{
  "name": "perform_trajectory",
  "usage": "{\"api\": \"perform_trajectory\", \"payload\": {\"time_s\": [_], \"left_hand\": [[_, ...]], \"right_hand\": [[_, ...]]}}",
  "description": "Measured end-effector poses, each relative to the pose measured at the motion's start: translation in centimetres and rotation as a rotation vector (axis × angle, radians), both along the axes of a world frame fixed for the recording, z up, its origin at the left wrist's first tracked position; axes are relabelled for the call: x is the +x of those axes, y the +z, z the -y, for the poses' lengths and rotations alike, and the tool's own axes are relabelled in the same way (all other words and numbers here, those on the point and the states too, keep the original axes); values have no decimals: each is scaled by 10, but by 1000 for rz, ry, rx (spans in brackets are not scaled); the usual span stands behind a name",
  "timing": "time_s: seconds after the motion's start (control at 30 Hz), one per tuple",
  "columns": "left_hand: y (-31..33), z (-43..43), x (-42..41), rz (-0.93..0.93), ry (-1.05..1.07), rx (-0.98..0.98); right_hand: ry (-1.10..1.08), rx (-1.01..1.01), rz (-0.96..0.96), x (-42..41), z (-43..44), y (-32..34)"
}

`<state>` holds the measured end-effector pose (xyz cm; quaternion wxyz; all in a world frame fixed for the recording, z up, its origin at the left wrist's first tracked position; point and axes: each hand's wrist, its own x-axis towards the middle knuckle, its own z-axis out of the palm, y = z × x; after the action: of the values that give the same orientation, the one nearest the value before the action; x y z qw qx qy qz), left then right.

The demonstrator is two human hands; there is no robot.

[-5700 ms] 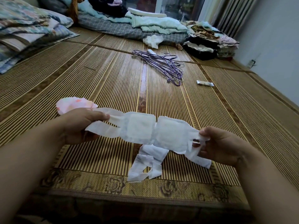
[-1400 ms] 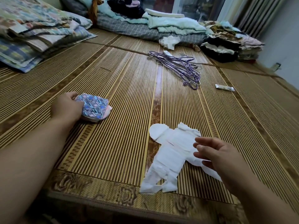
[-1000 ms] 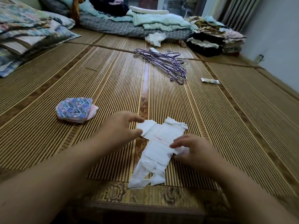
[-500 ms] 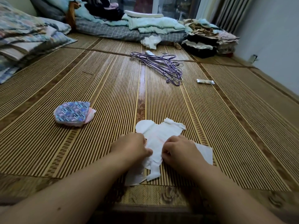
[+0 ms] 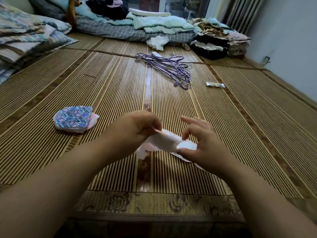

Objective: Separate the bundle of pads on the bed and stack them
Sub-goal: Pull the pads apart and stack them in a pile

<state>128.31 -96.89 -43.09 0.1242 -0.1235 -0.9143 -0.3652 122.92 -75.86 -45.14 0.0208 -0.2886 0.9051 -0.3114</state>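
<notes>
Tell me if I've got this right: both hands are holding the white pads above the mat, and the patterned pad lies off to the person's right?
Not quite. The head view shows the patterned pad lying to the person's left, not the right, on the mat. The rest holds: the left hand and right hand both hold the white pads above the mat.

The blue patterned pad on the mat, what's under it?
Under the blue patterned pad, pink and white pad edges peek out on its right side, resting on the striped bamboo mat. How many lie beneath is hidden.

Purple hangers (image 5: pixel 167 68) lie near a small wrapper (image 5: pixel 215 84).
</notes>
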Motion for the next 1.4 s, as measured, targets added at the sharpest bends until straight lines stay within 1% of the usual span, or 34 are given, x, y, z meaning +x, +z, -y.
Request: {"api": "perform_trajectory", "payload": {"time_s": [0.1,0.2,0.3,0.4,0.5,0.6,0.7,0.8,0.87,0.9,0.97,1.03,1.1,1.17,1.23,1.33,1.4], "left_hand": [[6,8,3,-7,-75,-24],[14,6,7,-101,-129,-51],[20,3,9,-187,-118,-66],[20,5,6,-217,-34,-18],[19,12,3,-212,102,90],[18,23,-2,-205,254,208],[18,32,-4,-161,324,274],[20,31,-1,-117,240,273],[22,25,0,-122,166,302],[24,22,1,-132,141,313],[27,19,2,-141,101,344],[29,20,4,-126,58,362],[31,23,5,-117,26,367],[32,25,6,-121,14,363],[32,28,6,-138,30,364],[29,35,4,-178,132,412],[24,44,0,-151,230,463]], "right_hand": [[101,-118,132,8,4,7],[183,-184,217,18,15,11],[285,-234,336,23,20,13],[317,-266,413,23,19,11],[232,-301,535,20,17,7],[125,-345,596,13,9,1],[54,-431,622,9,5,-4],[72,-520,670,9,11,-6],[92,-480,674,12,20,-7],[79,-427,627,15,25,-9],[-12,-330,476,19,33,-12],[-67,-315,364,18,35,-12],[-3,-369,416,16,33,-8],[123,-440,557,13,28,-4],[189,-437,635,13,26,-5],[112,-354,609,12,21,-10],[58,-357,660,8,16,-10]]}}
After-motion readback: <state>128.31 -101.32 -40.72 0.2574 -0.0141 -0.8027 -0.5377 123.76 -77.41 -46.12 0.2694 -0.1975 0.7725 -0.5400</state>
